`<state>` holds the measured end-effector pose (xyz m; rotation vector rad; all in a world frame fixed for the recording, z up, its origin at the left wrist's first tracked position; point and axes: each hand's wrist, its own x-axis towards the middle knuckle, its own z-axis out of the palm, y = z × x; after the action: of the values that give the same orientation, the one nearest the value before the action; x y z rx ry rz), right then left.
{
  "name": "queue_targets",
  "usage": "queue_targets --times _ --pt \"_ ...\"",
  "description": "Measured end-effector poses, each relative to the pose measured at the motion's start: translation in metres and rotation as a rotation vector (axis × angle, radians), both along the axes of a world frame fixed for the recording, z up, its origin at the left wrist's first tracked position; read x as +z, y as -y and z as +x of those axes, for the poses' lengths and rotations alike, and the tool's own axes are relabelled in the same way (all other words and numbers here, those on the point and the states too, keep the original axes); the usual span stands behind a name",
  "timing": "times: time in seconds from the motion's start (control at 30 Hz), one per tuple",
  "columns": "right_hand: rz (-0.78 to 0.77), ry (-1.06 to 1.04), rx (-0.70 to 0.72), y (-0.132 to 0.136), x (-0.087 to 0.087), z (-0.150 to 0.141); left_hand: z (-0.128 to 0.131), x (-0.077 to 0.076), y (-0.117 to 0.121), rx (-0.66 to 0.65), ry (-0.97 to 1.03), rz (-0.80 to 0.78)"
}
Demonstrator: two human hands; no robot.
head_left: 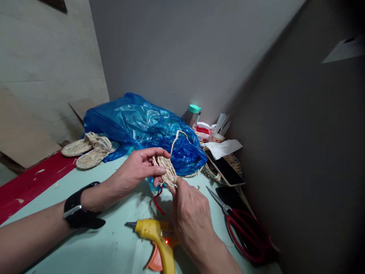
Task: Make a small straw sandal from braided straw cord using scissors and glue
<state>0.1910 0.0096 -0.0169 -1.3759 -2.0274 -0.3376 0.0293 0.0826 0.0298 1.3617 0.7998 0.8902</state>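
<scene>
My left hand [139, 169] grips a small woven straw sole [167, 170] between thumb and fingers, held above the pale green table [114, 243]. My right hand [189, 213] pinches the sole's lower edge from below. A braided straw cord [176, 139] loops up from the sole over the blue bag. A red string [157, 201] hangs under the sole. A black watch [78, 211] sits on my left wrist.
A yellow glue gun [158, 238] with a lit red lamp lies near the front edge. Red-handled scissors [239, 224] lie to the right. Behind are a blue plastic bag [142, 125], two woven sandals [89, 148], a green-lidded flask [192, 114], a tablet [226, 171] and white paper [222, 146].
</scene>
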Motion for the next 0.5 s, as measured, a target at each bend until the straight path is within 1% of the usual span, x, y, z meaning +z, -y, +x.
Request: queue_targets --times 0.13,0.33,0.5 --pt "0.0 0.028 0.01 0.0002 0.0005 0.0018 0.0031 0.0001 0.0045 0.037 0.007 0.016" --pt "0.093 0.114 0.036 0.0001 0.0079 0.0045 0.0048 0.0011 0.0058 0.047 0.017 0.022" --pt "0.094 0.119 0.068 -0.0013 0.0092 0.0071 0.0055 0.0025 0.0087 0.072 0.015 0.02"
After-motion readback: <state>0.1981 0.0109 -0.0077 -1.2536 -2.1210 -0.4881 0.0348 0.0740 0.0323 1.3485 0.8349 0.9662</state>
